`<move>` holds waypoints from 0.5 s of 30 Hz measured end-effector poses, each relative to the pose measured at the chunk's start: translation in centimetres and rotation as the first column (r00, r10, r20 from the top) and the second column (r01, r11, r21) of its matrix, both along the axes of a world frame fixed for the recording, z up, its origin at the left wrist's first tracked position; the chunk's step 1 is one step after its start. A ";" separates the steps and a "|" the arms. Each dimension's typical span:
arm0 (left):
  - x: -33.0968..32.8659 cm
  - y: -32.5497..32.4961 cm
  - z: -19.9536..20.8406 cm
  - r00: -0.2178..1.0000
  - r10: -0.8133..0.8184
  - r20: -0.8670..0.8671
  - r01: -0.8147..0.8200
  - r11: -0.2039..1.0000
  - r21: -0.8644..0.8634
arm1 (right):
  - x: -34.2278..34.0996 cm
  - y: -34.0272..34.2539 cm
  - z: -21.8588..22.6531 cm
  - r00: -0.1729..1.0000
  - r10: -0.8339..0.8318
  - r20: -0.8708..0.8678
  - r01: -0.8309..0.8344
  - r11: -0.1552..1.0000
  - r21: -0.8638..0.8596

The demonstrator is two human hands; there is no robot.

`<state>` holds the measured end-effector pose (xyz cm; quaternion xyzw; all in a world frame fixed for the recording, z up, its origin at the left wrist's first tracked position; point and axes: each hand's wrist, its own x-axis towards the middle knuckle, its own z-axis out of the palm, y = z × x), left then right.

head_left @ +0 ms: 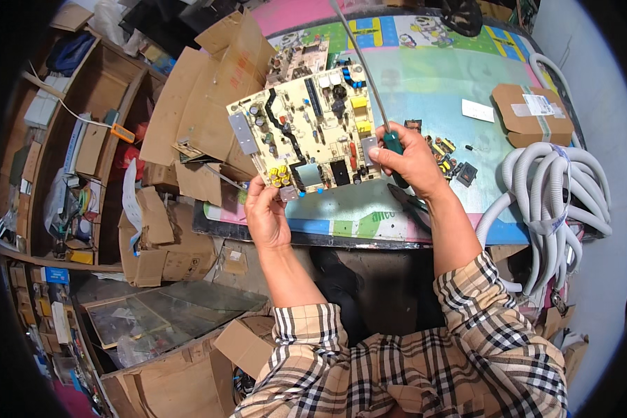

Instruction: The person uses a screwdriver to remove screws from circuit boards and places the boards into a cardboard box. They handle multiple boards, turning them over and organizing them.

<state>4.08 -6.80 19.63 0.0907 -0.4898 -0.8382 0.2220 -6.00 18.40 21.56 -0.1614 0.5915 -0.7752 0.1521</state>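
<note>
A cream circuit board point(299, 129) with metal heat sinks, capacitors and yellow parts is held up above the near edge of the table, component side toward me. My left hand point(266, 212) pinches its lower left corner. At the board's right edge, my right hand point(411, 160) grips it with the thumb on a heat sink. That same hand also holds a screwdriver point(393, 141) with a green handle, its long shaft pointing up and away. Under the right wrist lie dark-handled pliers point(409, 200) on the table. Loose electronic parts point(453, 161) lie just right of the hand.
An open cardboard box point(219, 90) stands left on the table point(425, 76), with another circuit board point(301, 61) beside it. To the right are a coiled grey corrugated hose point(547, 188), a small carton point(533, 118) and a white paper slip point(478, 110). Wooden shelves point(108, 76) line the left.
</note>
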 end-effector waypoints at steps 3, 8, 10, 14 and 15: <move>-0.1 0.5 0.4 0.998 0.053 0.032 -0.053 0.999 -0.011 | 0.1 0.0 0.1 1.000 -0.004 -0.014 0.004 1.000 0.010; -0.1 0.5 0.4 0.991 0.121 0.053 -0.120 0.992 -0.027 | 0.2 -0.2 -0.3 1.000 0.021 -0.002 -0.021 0.999 -0.025; -0.2 1.1 1.0 0.992 0.120 0.031 -0.120 0.993 -0.011 | 0.1 -0.2 -0.5 1.000 0.029 0.005 -0.029 0.999 -0.044; 0.0 1.5 1.6 0.993 0.110 -0.035 -0.110 0.994 -0.001 | 0.0 -0.3 -0.9 0.999 0.013 0.035 -0.011 0.998 -0.063; 0.1 1.6 1.7 0.993 0.093 -0.067 -0.092 0.996 0.018 | -0.1 -0.3 -0.9 0.999 0.006 0.045 -0.003 0.998 -0.066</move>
